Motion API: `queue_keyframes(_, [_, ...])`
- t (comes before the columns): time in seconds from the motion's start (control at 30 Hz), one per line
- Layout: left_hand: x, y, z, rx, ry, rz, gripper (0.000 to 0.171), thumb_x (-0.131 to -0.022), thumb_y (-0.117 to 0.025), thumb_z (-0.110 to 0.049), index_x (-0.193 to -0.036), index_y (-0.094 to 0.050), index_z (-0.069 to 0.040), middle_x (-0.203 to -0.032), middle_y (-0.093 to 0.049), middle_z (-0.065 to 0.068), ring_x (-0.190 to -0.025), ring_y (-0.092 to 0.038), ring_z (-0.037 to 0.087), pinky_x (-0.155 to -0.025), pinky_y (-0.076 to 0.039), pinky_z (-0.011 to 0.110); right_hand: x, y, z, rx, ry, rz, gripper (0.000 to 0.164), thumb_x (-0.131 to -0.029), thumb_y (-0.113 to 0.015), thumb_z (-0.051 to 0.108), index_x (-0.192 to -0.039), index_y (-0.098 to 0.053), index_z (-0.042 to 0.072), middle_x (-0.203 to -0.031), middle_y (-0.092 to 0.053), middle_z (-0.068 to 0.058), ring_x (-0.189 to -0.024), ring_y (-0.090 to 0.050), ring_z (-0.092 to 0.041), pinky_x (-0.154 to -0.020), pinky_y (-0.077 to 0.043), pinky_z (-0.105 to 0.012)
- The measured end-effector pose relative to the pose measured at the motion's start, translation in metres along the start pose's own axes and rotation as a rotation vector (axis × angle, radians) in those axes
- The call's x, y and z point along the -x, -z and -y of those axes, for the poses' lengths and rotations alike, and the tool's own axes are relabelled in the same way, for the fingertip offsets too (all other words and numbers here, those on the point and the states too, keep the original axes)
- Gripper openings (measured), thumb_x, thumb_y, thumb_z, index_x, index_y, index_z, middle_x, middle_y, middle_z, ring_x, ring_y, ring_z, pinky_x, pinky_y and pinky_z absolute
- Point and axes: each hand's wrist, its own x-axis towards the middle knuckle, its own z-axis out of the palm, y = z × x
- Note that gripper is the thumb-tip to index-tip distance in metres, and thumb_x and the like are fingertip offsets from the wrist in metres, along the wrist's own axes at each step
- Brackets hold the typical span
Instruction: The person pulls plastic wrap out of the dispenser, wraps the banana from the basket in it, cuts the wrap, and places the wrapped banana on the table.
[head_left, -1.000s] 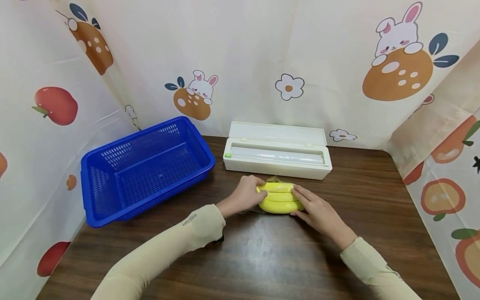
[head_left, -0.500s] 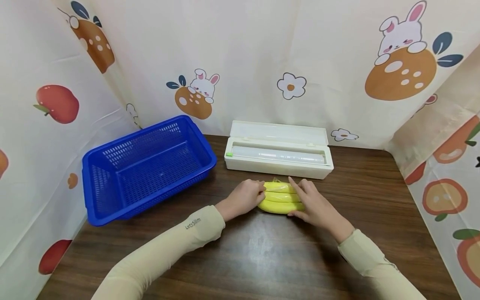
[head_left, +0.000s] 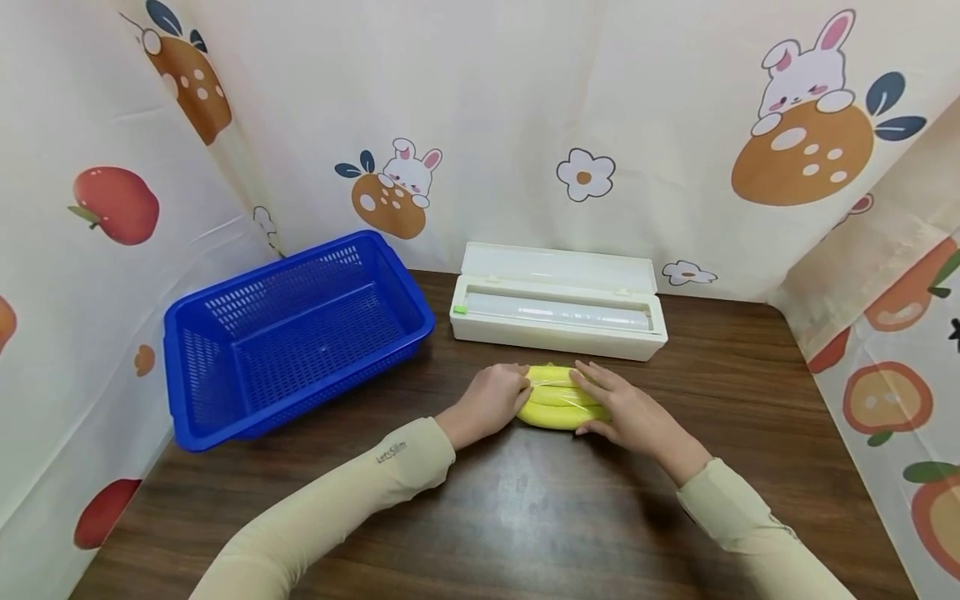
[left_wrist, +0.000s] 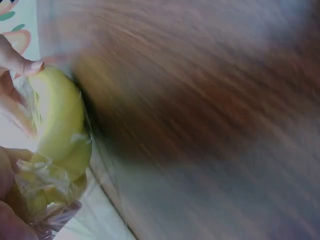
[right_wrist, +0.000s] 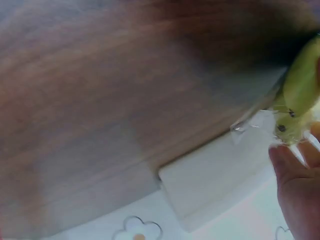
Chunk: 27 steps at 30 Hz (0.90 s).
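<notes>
A bunch of yellow bananas [head_left: 557, 415] lies on the table between both hands, wrapped in clear plastic film. My left hand [head_left: 489, 402] grips the left end, its fingers curled in against the fruit. Wrinkled film [left_wrist: 42, 180] bunches up beside the left fingers in the left wrist view. My right hand [head_left: 636, 415] rests over the right end, fingers laid nearly straight across the top and thumb along the near side. Dark banana tips [right_wrist: 282, 128] show through the film in the right wrist view.
Behind the bananas stands a white cling-film box [head_left: 555, 337], lid up, with a roll [head_left: 555, 310] inside. To the left is a blue plastic basket [head_left: 300, 346]. A printed curtain [head_left: 495, 108] hangs along the back and sides of the wooden table [head_left: 525, 517].
My right hand has slid a little left over the bananas, and its raised index finger has come down onto them. The left hand has curled in closer at the left end.
</notes>
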Motion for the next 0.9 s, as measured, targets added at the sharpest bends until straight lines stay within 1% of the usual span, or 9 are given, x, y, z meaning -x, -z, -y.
queue_keyframes(0.13, [-0.001, -0.003, 0.002, 0.236, 0.084, -0.092, 0.009, -0.094, -0.075, 0.001, -0.097, -0.082, 0.005, -0.115, -0.077, 0.022, -0.108, -0.076, 0.033, -0.091, -0.062, 0.041, 0.005, -0.002, 0.001, -0.057, -0.027, 0.001, 0.081, -0.082, -0.090, 0.022, -0.149, -0.054, -0.007, -0.155, -0.051, -0.028, -0.137, -0.049, -0.058, -0.104, -0.051, -0.061])
queue_keyframes(0.23, [0.000, 0.000, 0.007, 0.409, 0.142, -0.087, 0.017, -0.092, -0.078, -0.005, -0.105, -0.080, 0.006, -0.118, -0.076, 0.022, -0.112, -0.073, 0.035, -0.097, -0.059, 0.046, 0.006, -0.003, 0.002, -0.060, -0.020, -0.002, 0.079, -0.085, -0.088, 0.022, -0.149, -0.054, -0.007, -0.155, -0.051, -0.029, -0.132, -0.057, -0.055, -0.100, -0.054, -0.058])
queue_keyframes(0.3, [0.001, 0.006, 0.012, 0.489, 0.175, -0.022, 0.037, -0.091, -0.083, -0.014, -0.122, -0.076, 0.004, -0.128, -0.072, 0.021, -0.122, -0.067, 0.035, -0.105, -0.054, 0.048, 0.007, -0.003, 0.002, -0.055, -0.012, -0.002, 0.077, -0.085, -0.088, 0.020, -0.148, -0.054, -0.008, -0.154, -0.051, -0.030, -0.127, -0.062, -0.050, -0.097, -0.056, -0.055])
queue_keyframes(0.4, [0.007, 0.019, 0.020, 0.537, 0.216, 0.123, 0.078, -0.086, -0.090, -0.025, -0.152, -0.055, -0.003, -0.144, -0.062, 0.019, -0.132, -0.058, 0.034, -0.111, -0.048, 0.049, 0.008, -0.004, 0.001, -0.045, -0.005, -0.001, 0.077, -0.085, -0.089, 0.018, -0.148, -0.053, -0.010, -0.153, -0.051, -0.032, -0.124, -0.066, -0.046, -0.096, -0.058, -0.052])
queue_keyframes(0.47, [0.013, 0.028, 0.026, 0.545, 0.232, 0.201, 0.099, -0.082, -0.094, -0.023, -0.163, -0.040, -0.007, -0.145, -0.061, 0.019, -0.128, -0.060, 0.032, -0.107, -0.051, 0.046, 0.008, -0.005, 0.000, -0.043, -0.001, -0.002, 0.077, -0.085, -0.089, 0.017, -0.147, -0.053, -0.011, -0.153, -0.051, -0.033, -0.124, -0.065, -0.046, -0.096, -0.057, -0.052])
queue_keyframes(0.53, [0.019, 0.037, 0.030, 0.537, 0.252, 0.260, 0.106, -0.081, -0.094, -0.017, -0.166, -0.032, -0.009, -0.136, -0.066, 0.019, -0.114, -0.066, 0.029, -0.093, -0.056, 0.040, 0.008, -0.005, 0.000, -0.043, 0.004, -0.006, 0.077, -0.084, -0.090, 0.017, -0.147, -0.054, -0.011, -0.152, -0.051, -0.033, -0.125, -0.065, -0.047, -0.097, -0.057, -0.053])
queue_keyframes(0.7, [0.029, 0.051, 0.034, 0.603, 0.388, 0.279, 0.074, -0.087, -0.078, 0.008, -0.154, -0.049, -0.001, -0.097, -0.074, 0.014, -0.074, -0.070, 0.015, -0.064, -0.058, 0.029, 0.006, -0.005, -0.001, -0.040, 0.017, -0.014, 0.077, -0.084, -0.090, 0.017, -0.146, -0.054, -0.011, -0.152, -0.051, -0.033, -0.125, -0.065, -0.047, -0.096, -0.057, -0.053])
queue_keyframes(0.8, [0.030, 0.055, 0.030, 0.726, 0.502, 0.178, 0.042, -0.088, -0.069, 0.014, -0.129, -0.067, 0.008, -0.087, -0.075, 0.015, -0.067, -0.073, 0.016, -0.065, -0.064, 0.034, 0.005, -0.005, 0.000, -0.037, 0.021, -0.011, 0.078, -0.083, -0.090, 0.016, -0.146, -0.054, -0.012, -0.151, -0.052, -0.033, -0.125, -0.065, -0.047, -0.095, -0.057, -0.052])
queue_keyframes(0.9, [0.028, 0.054, 0.023, 0.798, 0.550, 0.041, 0.020, -0.091, -0.072, 0.007, -0.111, -0.074, 0.008, -0.090, -0.078, 0.017, -0.073, -0.077, 0.018, -0.070, -0.064, 0.035, 0.004, -0.005, 0.001, -0.040, 0.016, -0.005, 0.078, -0.083, -0.090, 0.015, -0.146, -0.053, -0.013, -0.151, -0.052, -0.034, -0.124, -0.065, -0.047, -0.095, -0.058, -0.052])
